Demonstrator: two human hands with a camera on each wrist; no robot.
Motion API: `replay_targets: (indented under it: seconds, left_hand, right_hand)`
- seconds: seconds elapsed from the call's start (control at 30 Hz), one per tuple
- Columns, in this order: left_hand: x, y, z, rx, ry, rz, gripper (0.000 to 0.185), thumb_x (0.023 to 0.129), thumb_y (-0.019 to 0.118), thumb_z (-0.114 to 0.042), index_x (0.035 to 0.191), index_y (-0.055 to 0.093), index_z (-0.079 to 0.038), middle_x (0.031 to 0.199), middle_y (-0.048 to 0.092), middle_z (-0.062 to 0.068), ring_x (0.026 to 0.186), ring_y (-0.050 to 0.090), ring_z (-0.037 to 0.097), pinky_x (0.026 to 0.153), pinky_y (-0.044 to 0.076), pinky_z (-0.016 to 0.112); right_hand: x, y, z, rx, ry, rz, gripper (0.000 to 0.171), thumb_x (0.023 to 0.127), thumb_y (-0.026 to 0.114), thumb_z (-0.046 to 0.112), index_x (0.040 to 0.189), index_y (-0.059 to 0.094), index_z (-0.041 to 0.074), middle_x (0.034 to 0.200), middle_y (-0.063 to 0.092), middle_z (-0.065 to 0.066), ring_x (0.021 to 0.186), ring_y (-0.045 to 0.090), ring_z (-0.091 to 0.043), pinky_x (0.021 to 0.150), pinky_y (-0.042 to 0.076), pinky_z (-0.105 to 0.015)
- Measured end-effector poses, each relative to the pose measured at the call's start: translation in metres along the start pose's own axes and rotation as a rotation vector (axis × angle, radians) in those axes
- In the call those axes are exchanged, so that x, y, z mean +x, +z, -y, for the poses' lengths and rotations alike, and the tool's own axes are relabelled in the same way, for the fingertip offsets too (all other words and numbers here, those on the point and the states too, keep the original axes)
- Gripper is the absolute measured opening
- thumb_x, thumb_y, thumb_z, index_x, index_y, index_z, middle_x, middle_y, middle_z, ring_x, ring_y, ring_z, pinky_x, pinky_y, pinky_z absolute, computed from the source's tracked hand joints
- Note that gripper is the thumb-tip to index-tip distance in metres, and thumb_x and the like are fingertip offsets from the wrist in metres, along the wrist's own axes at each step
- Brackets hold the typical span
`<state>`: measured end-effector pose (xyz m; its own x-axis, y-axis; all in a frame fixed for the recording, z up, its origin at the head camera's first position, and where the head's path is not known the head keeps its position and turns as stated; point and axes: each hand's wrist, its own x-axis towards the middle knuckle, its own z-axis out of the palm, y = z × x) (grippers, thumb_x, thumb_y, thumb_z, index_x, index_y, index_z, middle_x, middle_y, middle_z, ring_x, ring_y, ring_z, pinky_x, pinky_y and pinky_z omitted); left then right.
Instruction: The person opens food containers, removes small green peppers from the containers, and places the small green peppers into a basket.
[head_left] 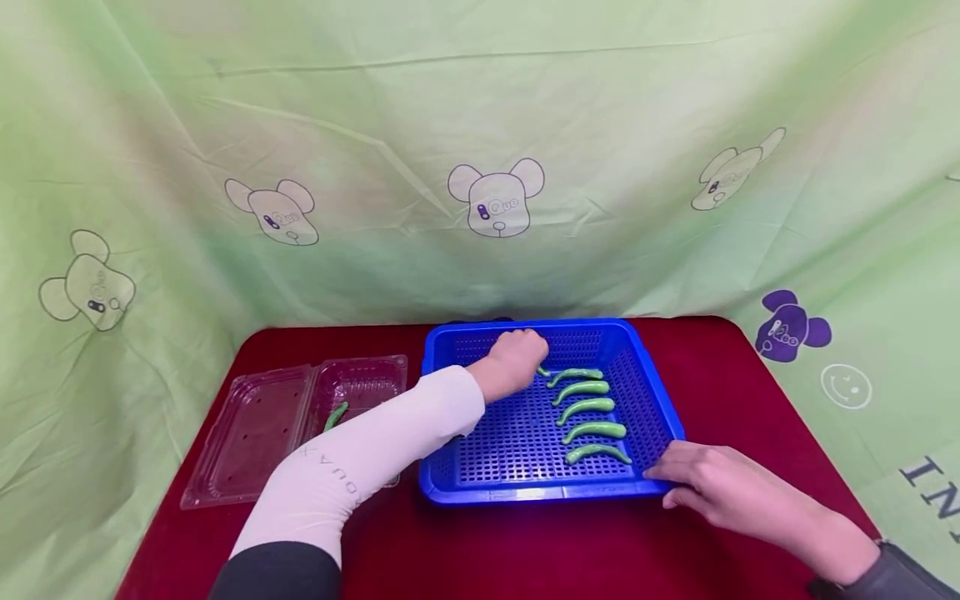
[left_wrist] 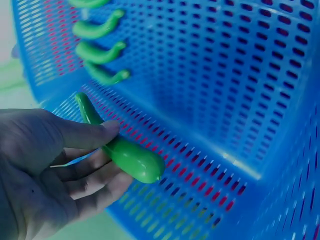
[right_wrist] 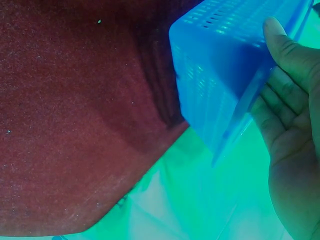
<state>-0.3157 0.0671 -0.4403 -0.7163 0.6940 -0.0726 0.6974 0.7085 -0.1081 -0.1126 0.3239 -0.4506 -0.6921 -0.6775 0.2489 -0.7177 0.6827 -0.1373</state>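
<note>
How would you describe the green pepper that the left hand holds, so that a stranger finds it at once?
Start at the blue perforated plastic basket on the dark red table. Five green chili peppers lie in a column on its floor. The wanted green pepper is above that column, near the far wall, and only it is pinched in the left hand.

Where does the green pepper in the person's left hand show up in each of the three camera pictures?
Head view: green pepper peeks out beside the left hand, at the far end of the row in the blue basket.
Left wrist view: lower left of centre, pinched between thumb and fingers.
Right wrist view: not in it.
Shared landmark: the blue basket, seen in all three views.
</note>
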Motion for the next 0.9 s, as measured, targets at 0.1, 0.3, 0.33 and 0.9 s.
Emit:
replay_targets:
  seconds: [0.1,0.3,0.33,0.9]
  left_hand:
    - [0.004,0.011,-0.006,0.021,0.015,0.021,0.017,0.093,0.062,-0.004,0.091,0.070,-0.019,0.108,0.074,0.001,0.102,0.072,0.021,0.084,0.062,0.038]
    - [0.009,0.030,-0.006,0.018,0.045,0.036,0.019,0.095,0.062,-0.003,0.089,0.070,-0.019,0.108,0.074,0.001,0.102,0.072,0.020,0.087,0.061,0.038]
    - [0.009,0.032,-0.006,0.027,0.051,0.034,0.019,0.095,0.063,-0.003,0.091,0.072,-0.020,0.108,0.074,0.001,0.102,0.072,0.020,0.087,0.060,0.037]
    - [0.015,0.051,-0.004,0.039,0.093,0.002,0.025,0.098,0.058,-0.003,0.094,0.075,-0.020,0.106,0.074,0.004,0.100,0.072,0.021,0.087,0.060,0.037]
  right_hand:
    - [0.000,0.000,0.000,0.002,-0.006,-0.002,0.029,0.097,0.063,0.045,0.106,0.078,0.021,0.095,0.065,0.019,0.085,0.058,0.004,0.074,0.044,-0.003]
    - [0.002,0.001,0.000,0.002,-0.019,-0.011,0.027,0.097,0.065,0.043,0.107,0.077,0.022,0.095,0.064,0.019,0.085,0.056,0.004,0.074,0.042,-0.004]
    - [0.002,0.001,0.000,0.003,-0.021,-0.012,0.025,0.096,0.067,0.041,0.107,0.077,0.022,0.095,0.064,0.019,0.085,0.056,0.004,0.074,0.042,-0.004]
    - [0.000,0.001,-0.001,0.012,-0.007,-0.009,0.029,0.098,0.062,0.045,0.108,0.077,0.022,0.095,0.064,0.019,0.085,0.056,0.004,0.074,0.042,-0.004]
